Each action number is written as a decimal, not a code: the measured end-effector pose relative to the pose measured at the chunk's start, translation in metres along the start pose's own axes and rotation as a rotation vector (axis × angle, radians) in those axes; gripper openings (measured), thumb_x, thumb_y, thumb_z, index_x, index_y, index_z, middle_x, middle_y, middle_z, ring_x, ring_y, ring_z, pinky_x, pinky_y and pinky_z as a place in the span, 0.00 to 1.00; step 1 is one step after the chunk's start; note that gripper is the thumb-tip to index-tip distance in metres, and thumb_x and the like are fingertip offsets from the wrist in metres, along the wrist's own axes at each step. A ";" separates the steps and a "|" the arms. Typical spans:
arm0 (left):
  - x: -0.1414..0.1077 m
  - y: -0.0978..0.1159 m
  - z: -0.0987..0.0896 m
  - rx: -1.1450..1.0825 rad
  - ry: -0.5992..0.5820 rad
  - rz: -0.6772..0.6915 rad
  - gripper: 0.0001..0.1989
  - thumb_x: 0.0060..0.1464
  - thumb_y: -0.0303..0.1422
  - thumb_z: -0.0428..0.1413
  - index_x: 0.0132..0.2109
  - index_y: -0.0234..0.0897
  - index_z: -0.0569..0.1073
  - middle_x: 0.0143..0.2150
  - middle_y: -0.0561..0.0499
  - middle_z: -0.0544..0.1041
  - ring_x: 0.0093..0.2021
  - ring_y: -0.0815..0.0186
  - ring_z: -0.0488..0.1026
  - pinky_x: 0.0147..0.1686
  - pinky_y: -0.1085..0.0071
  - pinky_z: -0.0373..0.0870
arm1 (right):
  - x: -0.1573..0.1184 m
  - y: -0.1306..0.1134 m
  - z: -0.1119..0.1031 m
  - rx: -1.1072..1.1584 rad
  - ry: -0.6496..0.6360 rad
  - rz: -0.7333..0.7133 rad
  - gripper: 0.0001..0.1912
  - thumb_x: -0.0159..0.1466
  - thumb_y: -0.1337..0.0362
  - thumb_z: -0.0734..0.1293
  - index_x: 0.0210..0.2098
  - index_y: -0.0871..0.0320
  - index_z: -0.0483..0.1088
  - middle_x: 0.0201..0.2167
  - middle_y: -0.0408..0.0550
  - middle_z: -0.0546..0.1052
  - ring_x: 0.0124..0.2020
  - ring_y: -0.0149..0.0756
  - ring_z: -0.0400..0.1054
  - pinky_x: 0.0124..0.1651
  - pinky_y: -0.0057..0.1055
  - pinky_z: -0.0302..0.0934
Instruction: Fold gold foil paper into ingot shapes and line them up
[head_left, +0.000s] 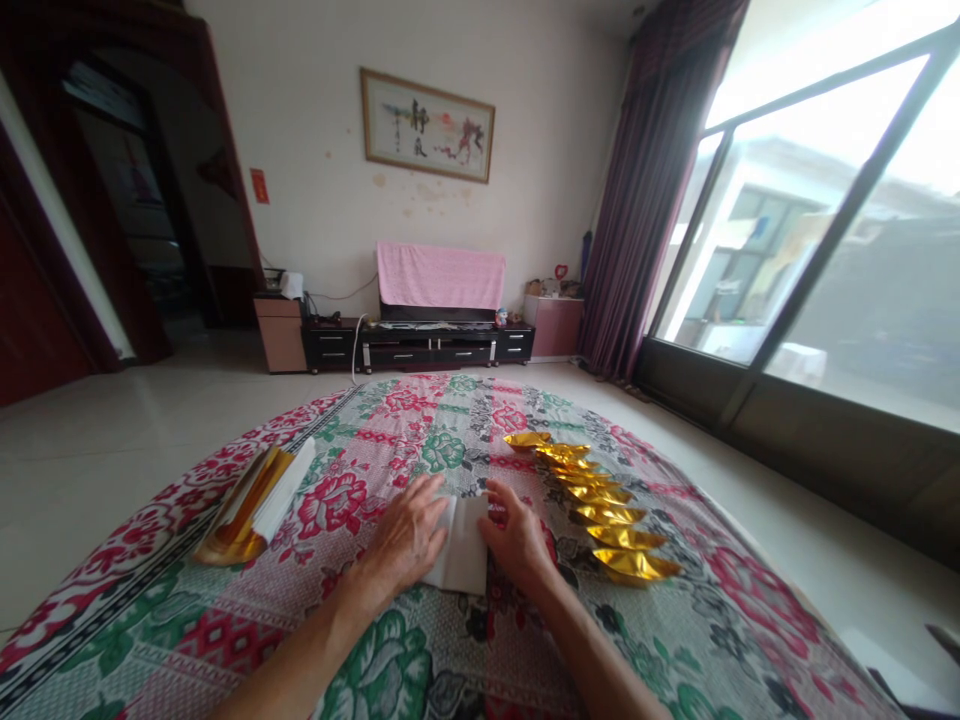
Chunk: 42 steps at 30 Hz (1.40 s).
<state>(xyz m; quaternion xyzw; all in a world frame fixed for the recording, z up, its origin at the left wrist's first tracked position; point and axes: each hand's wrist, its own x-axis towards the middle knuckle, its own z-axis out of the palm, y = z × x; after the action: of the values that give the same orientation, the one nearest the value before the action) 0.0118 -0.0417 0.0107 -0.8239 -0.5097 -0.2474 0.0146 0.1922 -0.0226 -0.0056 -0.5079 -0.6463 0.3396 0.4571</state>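
Observation:
A folded white-backed sheet of paper lies on the flowered cloth in front of me, with a crease running down it. My left hand rests flat along its left side, fingers stretched out. At the right edge, my right hand has its fingers curled and thumb against the paper, gripping it. To the right stands a slanting row of several shiny gold paper ingots. Over on the left lies a loosely bent stack of gold foil paper, white on its reverse side.
The round table's patterned tablecloth spreads under everything. Beyond it, a low black TV cabinet stands by the wall, with a pink cloth above it. Large windows and a purple curtain are on the right.

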 end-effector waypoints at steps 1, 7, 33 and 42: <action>0.000 0.000 0.001 -0.014 -0.026 0.021 0.15 0.48 0.28 0.50 0.45 0.37 0.70 0.57 0.45 0.63 0.58 0.56 0.56 0.56 0.57 0.55 | 0.000 -0.001 -0.001 -0.006 0.000 0.000 0.25 0.49 0.69 0.61 0.48 0.55 0.63 0.40 0.47 0.74 0.31 0.33 0.71 0.34 0.29 0.65; 0.002 0.001 0.000 -0.069 -0.156 0.089 0.14 0.54 0.29 0.43 0.44 0.36 0.71 0.48 0.44 0.70 0.50 0.59 0.64 0.52 0.61 0.59 | -0.001 -0.011 -0.005 -0.047 0.052 -0.002 0.19 0.53 0.63 0.61 0.45 0.58 0.66 0.30 0.45 0.75 0.25 0.32 0.69 0.29 0.27 0.63; 0.001 0.004 -0.004 -0.136 -0.140 0.108 0.09 0.52 0.33 0.49 0.40 0.37 0.70 0.43 0.47 0.70 0.48 0.61 0.64 0.49 0.65 0.61 | -0.015 -0.011 0.009 -0.075 -0.034 -0.256 0.19 0.55 0.69 0.59 0.47 0.56 0.64 0.40 0.48 0.74 0.39 0.34 0.69 0.38 0.28 0.63; -0.003 0.000 -0.001 -0.233 -0.124 -0.016 0.27 0.51 0.31 0.47 0.59 0.35 0.55 0.52 0.42 0.67 0.53 0.60 0.63 0.52 0.64 0.60 | -0.022 -0.027 0.009 -0.347 -0.145 -0.392 0.13 0.54 0.73 0.60 0.37 0.56 0.68 0.35 0.46 0.72 0.38 0.35 0.65 0.43 0.30 0.57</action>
<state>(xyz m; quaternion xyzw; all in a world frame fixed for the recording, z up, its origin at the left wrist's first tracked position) 0.0102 -0.0449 0.0101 -0.8296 -0.4840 -0.2536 -0.1147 0.1764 -0.0505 0.0099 -0.4182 -0.8120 0.1644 0.3726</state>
